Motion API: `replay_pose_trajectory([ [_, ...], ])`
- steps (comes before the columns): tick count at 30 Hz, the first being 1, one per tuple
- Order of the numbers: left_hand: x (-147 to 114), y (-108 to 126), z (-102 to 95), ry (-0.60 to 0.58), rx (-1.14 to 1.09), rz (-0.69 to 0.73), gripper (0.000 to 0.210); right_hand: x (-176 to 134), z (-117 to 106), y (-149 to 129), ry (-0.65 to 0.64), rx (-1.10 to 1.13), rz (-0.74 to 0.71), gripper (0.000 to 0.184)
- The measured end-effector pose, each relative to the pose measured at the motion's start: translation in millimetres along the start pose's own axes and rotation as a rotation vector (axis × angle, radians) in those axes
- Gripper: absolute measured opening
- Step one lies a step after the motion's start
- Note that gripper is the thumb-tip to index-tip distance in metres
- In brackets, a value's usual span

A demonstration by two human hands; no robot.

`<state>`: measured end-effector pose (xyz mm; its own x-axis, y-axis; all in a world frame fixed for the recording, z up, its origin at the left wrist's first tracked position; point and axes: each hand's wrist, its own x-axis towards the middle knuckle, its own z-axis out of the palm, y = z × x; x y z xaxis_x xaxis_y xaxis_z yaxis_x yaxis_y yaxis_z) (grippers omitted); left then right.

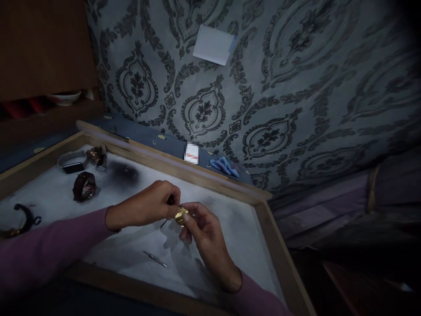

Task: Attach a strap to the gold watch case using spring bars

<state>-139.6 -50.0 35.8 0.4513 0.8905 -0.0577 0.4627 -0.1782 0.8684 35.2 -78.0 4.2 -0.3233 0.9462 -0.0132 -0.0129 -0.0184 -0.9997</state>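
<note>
A shiny gold-coloured watch (181,217) sits between the thumb and fingers of my right hand (207,228); its dial cannot be made out. My left hand (159,199) meets it from the left, fingertips pinched together at its edge. What the left fingers grip is hidden. A thin dark piece (164,223) sticks out just below them. On the white surface nearer me lies a slim metal tool (155,259), apart from both hands.
A wood-framed tray with a white base (230,245) surrounds the work. On its left lie a grey-strapped watch (73,164), a metal watch (101,159), a brown-strapped watch (84,186) and a black curved strap (26,218). Behind the rim are a small white packet (191,153) and blue cloth (225,166).
</note>
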Motion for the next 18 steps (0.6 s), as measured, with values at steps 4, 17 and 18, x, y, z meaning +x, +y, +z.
replay_pose_trajectory([
  [4,-1.6,5.5,-4.1,-0.003,0.102,0.038,0.010,0.1,0.9,-1.5,-0.004,-0.006,0.018,0.027],
  [17,-2.2,2.3,-0.1,0.043,0.191,0.041,0.013,1.7,-2.0,4.0,-0.018,0.019,0.013,0.028],
  [18,-2.7,2.5,0.9,0.050,0.195,0.039,0.013,1.7,-2.2,4.3,-0.018,0.019,0.015,0.028],
])
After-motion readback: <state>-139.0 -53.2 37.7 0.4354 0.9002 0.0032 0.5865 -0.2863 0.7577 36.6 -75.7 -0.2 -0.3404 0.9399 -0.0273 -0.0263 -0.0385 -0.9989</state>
